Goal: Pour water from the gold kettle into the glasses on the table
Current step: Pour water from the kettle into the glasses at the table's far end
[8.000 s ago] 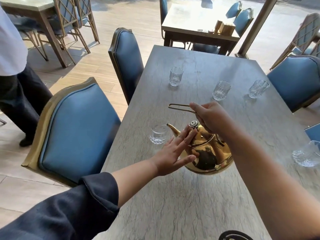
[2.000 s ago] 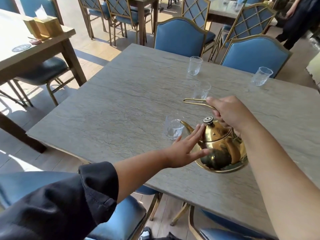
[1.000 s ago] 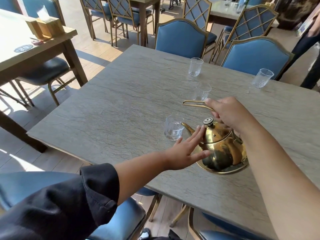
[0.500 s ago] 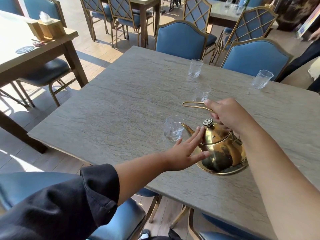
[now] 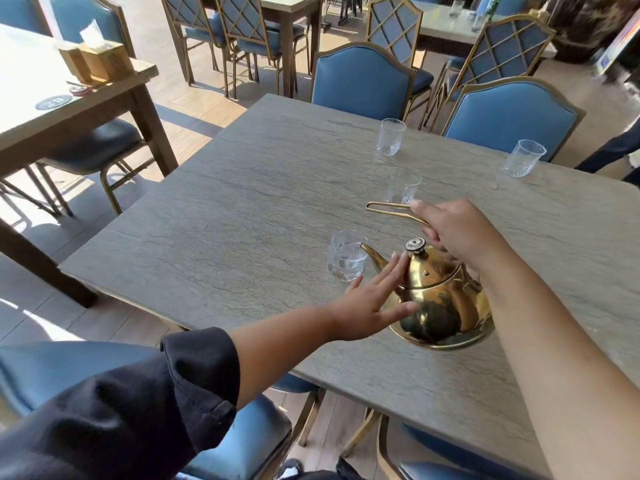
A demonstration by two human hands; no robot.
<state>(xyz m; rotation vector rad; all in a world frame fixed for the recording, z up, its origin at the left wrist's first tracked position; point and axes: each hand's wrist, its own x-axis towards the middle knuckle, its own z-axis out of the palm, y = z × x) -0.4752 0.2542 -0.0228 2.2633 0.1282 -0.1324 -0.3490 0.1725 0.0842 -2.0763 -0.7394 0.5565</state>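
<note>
The gold kettle [image 5: 441,303] is tilted over the grey table [image 5: 242,209], its spout at the rim of the nearest glass [image 5: 345,255], which holds some water. My right hand [image 5: 457,233] grips the kettle's thin gold handle from above. My left hand [image 5: 374,303] lies flat with fingers spread against the kettle's lid and side. Three more glasses stand farther off: one just behind the handle [image 5: 401,185], one at the far edge [image 5: 390,137], one at the far right [image 5: 523,158].
Blue padded chairs [image 5: 360,81] line the table's far side, and another sits below my left arm [image 5: 52,372]. A wooden table with a tissue box [image 5: 100,57] stands at left. A person's dark sleeve [image 5: 613,150] shows at the right edge.
Eight seconds ago I stood on another side of the table, pouring into a different glass. Over the last second the kettle, both hands and the nearest glass have barely moved.
</note>
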